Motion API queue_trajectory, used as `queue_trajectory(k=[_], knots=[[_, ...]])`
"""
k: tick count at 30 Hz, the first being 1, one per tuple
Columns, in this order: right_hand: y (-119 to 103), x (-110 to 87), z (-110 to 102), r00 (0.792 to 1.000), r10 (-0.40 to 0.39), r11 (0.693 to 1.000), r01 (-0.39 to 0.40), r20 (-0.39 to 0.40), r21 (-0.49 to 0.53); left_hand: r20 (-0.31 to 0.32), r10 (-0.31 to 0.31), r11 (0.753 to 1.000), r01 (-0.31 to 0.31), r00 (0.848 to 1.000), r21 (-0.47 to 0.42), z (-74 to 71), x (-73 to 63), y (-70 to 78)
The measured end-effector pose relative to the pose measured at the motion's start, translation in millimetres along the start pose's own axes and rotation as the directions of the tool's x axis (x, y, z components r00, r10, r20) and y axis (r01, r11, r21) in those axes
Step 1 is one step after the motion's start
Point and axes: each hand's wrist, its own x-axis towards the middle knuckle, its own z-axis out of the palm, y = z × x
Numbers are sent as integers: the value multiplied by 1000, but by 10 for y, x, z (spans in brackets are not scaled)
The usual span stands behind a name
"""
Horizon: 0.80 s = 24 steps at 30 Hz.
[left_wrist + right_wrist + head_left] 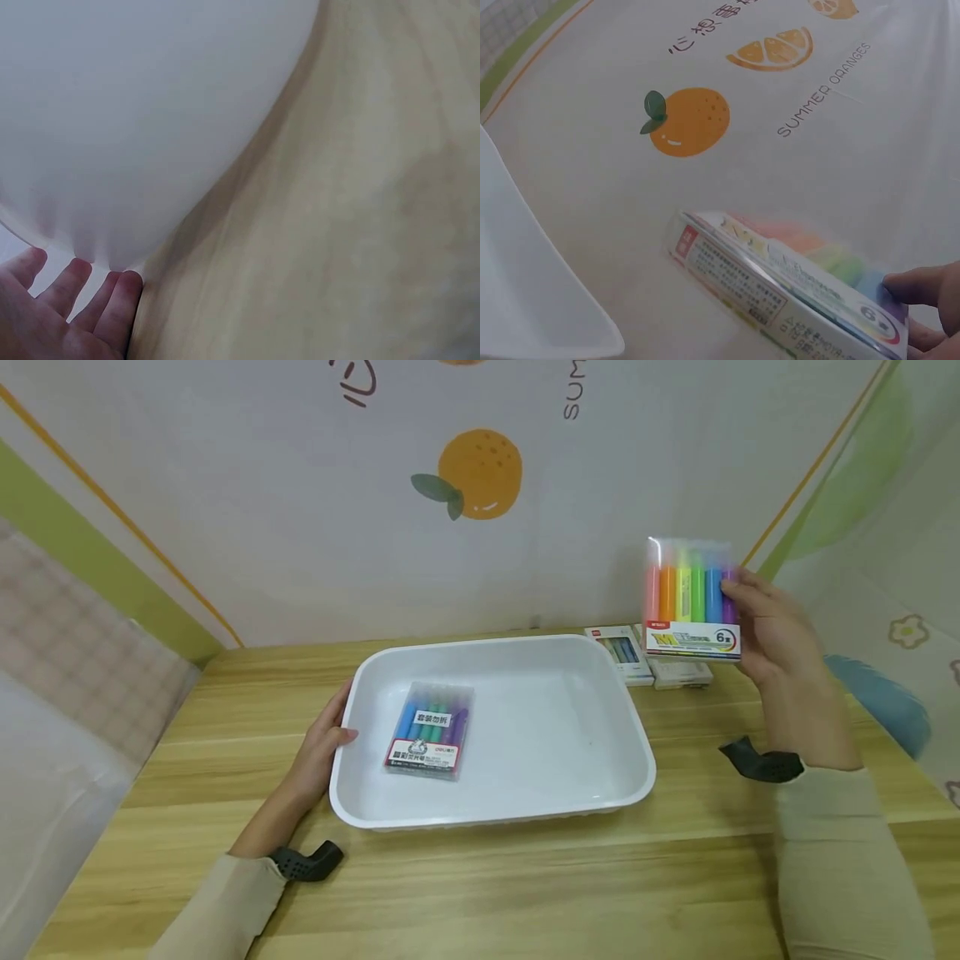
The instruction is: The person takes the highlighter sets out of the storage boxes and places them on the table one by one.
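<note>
Seemingly a one-handed carry: the right hand (778, 631) has its fingers clamped on the highlighter pack (686, 602), aloft right of the white tray (540, 727); the left hand (321, 756) grips its left rim — the next move calls for a steady pinch.

Cartoon orange (483, 474) on white backdrop (270, 527)

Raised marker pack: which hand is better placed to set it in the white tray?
Right, most likely: the right hand holds the raised marker pack, right of the white tray, while the left hand holds the tray's left rim.
</note>
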Motion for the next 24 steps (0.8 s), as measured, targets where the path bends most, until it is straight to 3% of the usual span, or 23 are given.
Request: queue_trajectory(k=[4,7,19,24], knots=[[-55,16,-116,995,-52,997,46,-90,-63,13,-2,1000,2,1000,5,-6,22,-10],[-109,51,-194,991,-55,997,49,-123,-55,11,-4,1000,4,1000,-2,-6,20,-16],[-255,167,-543,978,-59,998,50,-200,-47,2,-21,1000,21,1000,-8,16,10,7],[-308,205,-678,974,-35,996,16,-224,-88,-6,-23,1000,23,1000,-13,28,9,19]])
